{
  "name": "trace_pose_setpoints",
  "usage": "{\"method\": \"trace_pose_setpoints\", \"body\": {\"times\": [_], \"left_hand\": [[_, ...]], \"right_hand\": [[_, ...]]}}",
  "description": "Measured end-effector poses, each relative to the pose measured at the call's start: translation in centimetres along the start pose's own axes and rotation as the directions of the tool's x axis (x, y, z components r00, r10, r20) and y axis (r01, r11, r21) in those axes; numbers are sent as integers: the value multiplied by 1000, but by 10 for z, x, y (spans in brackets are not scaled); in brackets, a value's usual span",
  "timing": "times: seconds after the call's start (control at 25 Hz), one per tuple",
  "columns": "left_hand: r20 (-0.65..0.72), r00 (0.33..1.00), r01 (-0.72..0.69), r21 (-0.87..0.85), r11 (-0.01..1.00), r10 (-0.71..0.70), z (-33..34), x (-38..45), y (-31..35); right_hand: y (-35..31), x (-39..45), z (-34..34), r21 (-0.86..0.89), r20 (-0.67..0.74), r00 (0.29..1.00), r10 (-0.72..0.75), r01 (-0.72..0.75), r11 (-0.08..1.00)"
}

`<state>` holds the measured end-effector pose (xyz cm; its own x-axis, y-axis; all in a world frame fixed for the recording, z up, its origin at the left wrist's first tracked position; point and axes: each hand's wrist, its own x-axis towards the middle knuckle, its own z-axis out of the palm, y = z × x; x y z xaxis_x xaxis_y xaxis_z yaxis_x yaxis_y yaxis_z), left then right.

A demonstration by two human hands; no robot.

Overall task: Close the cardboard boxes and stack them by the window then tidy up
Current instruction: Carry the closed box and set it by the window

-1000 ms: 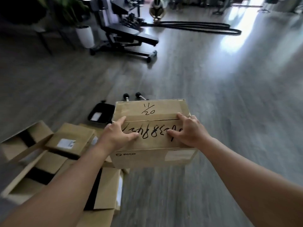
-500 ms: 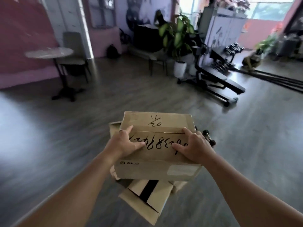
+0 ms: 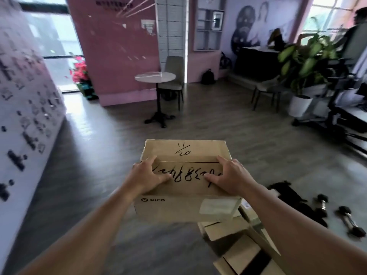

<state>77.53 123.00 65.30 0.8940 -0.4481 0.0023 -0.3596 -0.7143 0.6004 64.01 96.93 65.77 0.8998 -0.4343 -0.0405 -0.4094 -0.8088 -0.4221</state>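
At chest height in front of us, we are holding a closed cardboard box (image 3: 184, 181) between both hands, clear of the floor. Our left hand (image 3: 146, 178) is gripping its left edge, with the thumb lying across the near top flap and the fingers curling over the side; our right hand (image 3: 231, 178) is doing the same on the right edge, its thumb pointing inward over the black handwriting. So each grip is closing on the box. The top flaps are meeting along a seam, the far flap is bearing "11/20" in marker, and the front face is showing a PICO logo and a pale label (image 3: 217, 207). Below and to the right of the held box, other cardboard boxes (image 3: 244, 253) are lying on the floor with flaps open, one showing a dark strip inside. Just right of them, a black bag (image 3: 292, 197) and two small dumbbells (image 3: 351, 223) are lying on the grey wooden floor (image 3: 89, 175). Farther off, a round worktop (image 3: 155, 77) on a black pedestal is standing beside a grey chair (image 3: 174, 76), a potted plant (image 3: 305, 76) is standing at the right, and a bright window (image 3: 57, 46) with red flowers (image 3: 80, 71) by it is showing far left.
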Motion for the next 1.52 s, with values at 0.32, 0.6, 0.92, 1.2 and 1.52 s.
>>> {"method": "trace_pose_setpoints", "body": {"times": [0.32,0.6,0.92,1.2,1.52], "left_hand": [[-143,978,163,57,985,-153,-88,121,-99],[-257,927,286,16,958,-273,-163,235,-183],[-334,890,320,-28,947,-311,-258,410,-327],[-317,904,304,3,953,-288,-339,583,-419],[-307,906,301,-17,953,-292,-399,818,-522]], "right_hand": [[-127,201,54,110,97,964,-247,236,965],[-254,375,86,118,168,896,-412,397,910],[-421,575,156,110,196,836,-513,501,858],[-531,747,192,112,201,843,-499,486,867],[-636,997,253,125,214,827,-520,505,854]]}}
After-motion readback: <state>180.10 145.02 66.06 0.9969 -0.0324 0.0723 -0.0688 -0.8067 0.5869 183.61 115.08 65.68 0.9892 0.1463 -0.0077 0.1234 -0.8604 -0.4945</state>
